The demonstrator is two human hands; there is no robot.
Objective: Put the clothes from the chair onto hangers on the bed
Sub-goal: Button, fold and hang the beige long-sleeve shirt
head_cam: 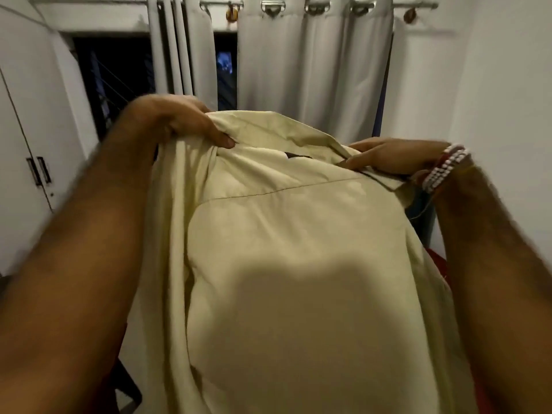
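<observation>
Cream shirt (298, 249) hung raised before the curtains (313, 70), left hand (179, 124) gripping one shoulder, right hand (394, 156) pinching the collar edge; that lighter pinch could slip, dropping a side

A cream shirt (298, 264) of matt woven cloth, softly creased, bunches where the left hand (179, 121) and right hand (394, 155) pinch its top edge. Beside the right grip, a wrist band (445, 168) of small glossy red and white beads. Beyond the grip hang smooth, matt grey cloth curtains (313, 70) on shiny metal eyelets (273, 7) and a polished metal rod (418, 5).
</observation>
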